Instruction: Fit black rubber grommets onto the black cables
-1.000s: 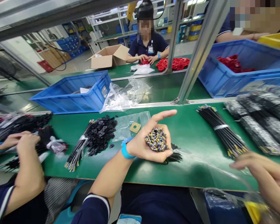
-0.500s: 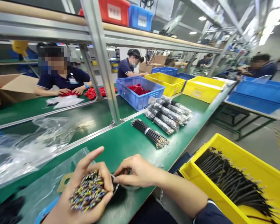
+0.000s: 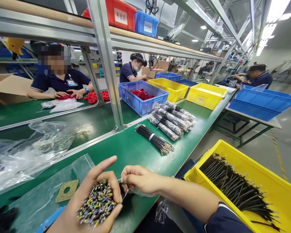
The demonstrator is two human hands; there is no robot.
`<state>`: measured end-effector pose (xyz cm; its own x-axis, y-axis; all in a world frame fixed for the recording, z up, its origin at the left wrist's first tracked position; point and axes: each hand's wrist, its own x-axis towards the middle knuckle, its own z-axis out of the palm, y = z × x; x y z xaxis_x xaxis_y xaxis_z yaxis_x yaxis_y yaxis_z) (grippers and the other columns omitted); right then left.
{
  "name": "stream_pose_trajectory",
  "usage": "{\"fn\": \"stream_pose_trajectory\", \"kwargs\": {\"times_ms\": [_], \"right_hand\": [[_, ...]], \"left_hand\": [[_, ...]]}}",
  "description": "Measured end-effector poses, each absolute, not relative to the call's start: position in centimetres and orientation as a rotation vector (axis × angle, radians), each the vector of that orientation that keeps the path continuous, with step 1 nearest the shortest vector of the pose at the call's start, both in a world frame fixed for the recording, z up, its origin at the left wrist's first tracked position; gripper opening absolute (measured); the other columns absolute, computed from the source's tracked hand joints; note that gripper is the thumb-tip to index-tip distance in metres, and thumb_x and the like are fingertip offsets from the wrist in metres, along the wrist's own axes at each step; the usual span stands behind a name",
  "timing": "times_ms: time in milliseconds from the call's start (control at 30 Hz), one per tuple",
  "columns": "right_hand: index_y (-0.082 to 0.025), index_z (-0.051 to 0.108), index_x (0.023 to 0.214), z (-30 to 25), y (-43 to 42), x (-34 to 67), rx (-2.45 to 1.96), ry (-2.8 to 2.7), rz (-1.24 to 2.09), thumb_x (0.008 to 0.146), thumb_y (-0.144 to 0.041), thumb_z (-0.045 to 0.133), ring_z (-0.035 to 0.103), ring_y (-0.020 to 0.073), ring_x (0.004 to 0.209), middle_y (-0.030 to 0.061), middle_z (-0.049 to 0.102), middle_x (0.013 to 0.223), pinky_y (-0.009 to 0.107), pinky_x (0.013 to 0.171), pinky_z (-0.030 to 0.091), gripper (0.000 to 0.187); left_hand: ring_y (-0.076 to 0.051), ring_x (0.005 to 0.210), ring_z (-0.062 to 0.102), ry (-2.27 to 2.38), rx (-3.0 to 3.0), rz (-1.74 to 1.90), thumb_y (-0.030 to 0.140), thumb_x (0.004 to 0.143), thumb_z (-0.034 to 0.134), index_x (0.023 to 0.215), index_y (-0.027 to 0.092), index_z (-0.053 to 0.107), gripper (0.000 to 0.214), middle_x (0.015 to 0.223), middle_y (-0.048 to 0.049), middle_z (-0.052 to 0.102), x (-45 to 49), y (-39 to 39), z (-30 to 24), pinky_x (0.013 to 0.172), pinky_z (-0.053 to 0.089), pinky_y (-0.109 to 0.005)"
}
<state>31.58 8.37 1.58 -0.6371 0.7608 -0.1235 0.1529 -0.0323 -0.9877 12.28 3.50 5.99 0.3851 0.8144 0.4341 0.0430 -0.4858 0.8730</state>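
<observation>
My left hand (image 3: 84, 187) is wrapped round a thick bundle of cables (image 3: 97, 202), its index finger stretched out. The cut ends face me and show many small yellow, blue, brown and black wire tips. Just right of the bundle, my right hand (image 3: 142, 179) is closed in a pinch on clear plastic film (image 3: 126, 189) that runs along the bundle's side. The bundle's length is hidden behind my hands. Farther along the bench lies a banded bundle of black cables (image 3: 155, 139), beside several bundles wrapped in clear plastic (image 3: 171, 121).
A yellow bin (image 3: 276, 181) of black cables stands at the right. On the bench are a flat clear bag (image 3: 46, 191), a tan plate with a hole (image 3: 74, 187) and a blue bin (image 3: 143, 103) of red parts. A metal post (image 3: 109, 64) rises ahead. Co-workers sit beyond.
My right hand has shifted slightly, its fingers now curled tighter at the plastic film. The bundle in my left hand sits a little farther right in view. The camera view has moved slightly.
</observation>
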Motion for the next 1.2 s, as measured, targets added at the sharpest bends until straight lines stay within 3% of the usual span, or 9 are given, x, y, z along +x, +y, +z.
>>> {"fn": "stream_pose_trajectory", "kwargs": {"times_ms": [133, 233, 400, 500, 600, 800, 933, 1067, 1200], "right_hand": [[-0.021, 0.054, 0.095, 2.1, 7.3, 33.1, -0.951, -1.825, 1.596, 0.1, -0.043, 0.056, 0.055, 0.0112, 0.071, -0.0029, 0.057, 0.078, 0.023, 0.065, 0.048, 0.023], [-0.023, 0.056, 0.11, 2.3, 6.5, 34.6, -0.969, -1.835, 1.533, 0.102, -0.054, 0.052, 0.059, 0.0138, 0.072, -0.0011, 0.058, 0.084, 0.022, 0.051, 0.045, 0.033], [-0.021, 0.07, 0.101, 1.8, 6.3, 35.9, -0.913, -1.905, 1.134, 0.099, -0.043, 0.064, 0.064, 0.0141, 0.083, 0.0043, 0.07, 0.095, 0.025, 0.074, 0.053, 0.023], [-0.023, 0.071, 0.104, 1.6, 6.2, 35.5, -0.729, -2.102, 0.605, 0.094, -0.038, 0.074, 0.068, 0.0151, 0.082, 0.0027, 0.074, 0.094, 0.026, 0.073, 0.054, 0.018], [-0.022, 0.066, 0.103, 1.6, 6.4, 35.0, -0.591, -2.234, 0.332, 0.102, -0.023, 0.064, 0.069, 0.0132, 0.077, -0.0001, 0.073, 0.088, 0.025, 0.071, 0.053, 0.003], [-0.015, 0.065, 0.113, 2.8, 7.2, 36.0, -0.644, -2.208, -0.323, 0.092, -0.007, 0.072, 0.063, 0.0207, 0.086, 0.009, 0.073, 0.096, 0.037, 0.082, 0.047, 0.023], [-0.015, 0.065, 0.116, 2.6, 6.7, 35.5, -0.5, -2.239, -0.282, 0.089, -0.007, 0.076, 0.06, 0.0191, 0.082, 0.0066, 0.072, 0.09, 0.036, 0.079, 0.045, 0.03], [-0.019, 0.065, 0.1, 1.7, 6.2, 34.3, -0.57, -2.262, -0.275, 0.096, -0.018, 0.071, 0.055, 0.0183, 0.073, 0.0022, 0.07, 0.081, 0.035, 0.069, 0.039, 0.008], [-0.022, 0.064, 0.091, 2.0, 6.1, 34.2, -0.527, -2.272, 0.325, 0.102, -0.019, 0.06, 0.061, 0.0132, 0.072, -0.0006, 0.069, 0.08, 0.028, 0.068, 0.046, 0.012]], "left_hand": [[-0.019, 0.067, 0.066, 0.708, 1.858, 1.161, 0.016, 0.084, 0.075, 0.161, 0.048, 0.034, 0.093, 0.083, 0.0005, 0.067, 12.6, 3.6, 6.4, 0.062, 0.063, -0.032], [-0.017, 0.067, 0.066, 0.654, 1.801, 1.272, 0.012, 0.082, 0.077, 0.161, 0.044, 0.035, 0.094, 0.084, 0.0007, 0.066, 12.9, 4.1, 6.6, 0.063, 0.062, -0.03], [-0.015, 0.064, 0.067, 0.625, 1.743, 1.359, 0.013, 0.079, 0.081, 0.164, 0.034, 0.031, 0.102, 0.083, 0.0005, 0.067, 12.7, 5.5, 5.8, 0.059, 0.058, -0.025], [-0.015, 0.065, 0.068, 0.617, 1.73, 1.373, 0.016, 0.078, 0.083, 0.165, 0.033, 0.03, 0.103, 0.084, 0.0009, 0.067, 12.7, 5.7, 5.4, 0.06, 0.058, -0.025], [-0.015, 0.066, 0.068, 0.627, 1.713, 1.343, 0.021, 0.08, 0.082, 0.165, 0.032, 0.028, 0.102, 0.084, 0.0011, 0.066, 12.8, 5.5, 5.5, 0.062, 0.059, -0.026], [-0.016, 0.066, 0.068, 0.68, 1.697, 1.294, 0.031, 0.081, 0.083, 0.166, 0.03, 0.026, 0.102, 0.083, 0.0011, 0.066, 12.7, 5.4, 5.8, 0.063, 0.06, -0.029], [-0.017, 0.066, 0.067, 0.703, 1.697, 1.29, 0.036, 0.08, 0.086, 0.167, 0.031, 0.024, 0.107, 0.084, 0.0005, 0.066, 12.5, 5.4, 5.8, 0.063, 0.06, -0.031], [-0.017, 0.067, 0.067, 0.678, 1.698, 1.292, 0.033, 0.079, 0.087, 0.167, 0.032, 0.026, 0.107, 0.084, 0.0007, 0.066, 12.4, 5.4, 5.8, 0.064, 0.06, -0.03], [-0.016, 0.067, 0.068, 0.649, 1.697, 1.291, 0.03, 0.081, 0.084, 0.166, 0.032, 0.025, 0.104, 0.084, 0.0007, 0.065, 12.4, 5.3, 5.8, 0.062, 0.059, -0.028]]}}
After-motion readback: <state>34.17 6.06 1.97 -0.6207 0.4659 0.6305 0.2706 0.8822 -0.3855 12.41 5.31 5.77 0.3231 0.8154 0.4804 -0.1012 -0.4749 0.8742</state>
